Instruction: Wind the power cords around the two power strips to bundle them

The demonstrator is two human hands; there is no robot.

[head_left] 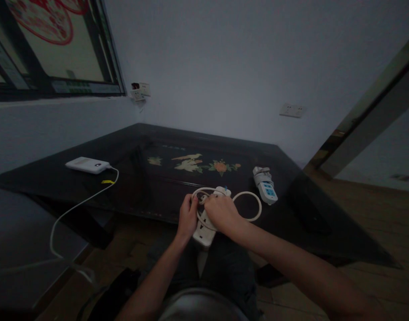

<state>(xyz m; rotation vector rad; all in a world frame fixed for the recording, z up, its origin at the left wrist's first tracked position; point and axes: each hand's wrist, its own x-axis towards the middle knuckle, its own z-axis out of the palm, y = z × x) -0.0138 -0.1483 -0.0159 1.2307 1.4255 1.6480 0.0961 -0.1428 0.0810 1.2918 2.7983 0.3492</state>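
Observation:
A white power strip (203,235) lies slanted at the near edge of the dark table, its lower end jutting over the edge towards my lap. Its white cord (260,206) curves in loops around and over the strip, with one loop out to the right. My left hand (188,216) is closed on the cord at the strip's left side, thumb uppermost. Across the middle of the strip, my right hand (223,212) is curled into a fist over the cord. The fist hides part of the strip and the cord's end.
To the right lies a second power strip (267,191) with blue sockets, its cord wrapped round it. A white power bank or similar device (88,165) sits at the left, its cable (78,204) trailing off the table. Wall sockets (291,110) are behind the table (151,133).

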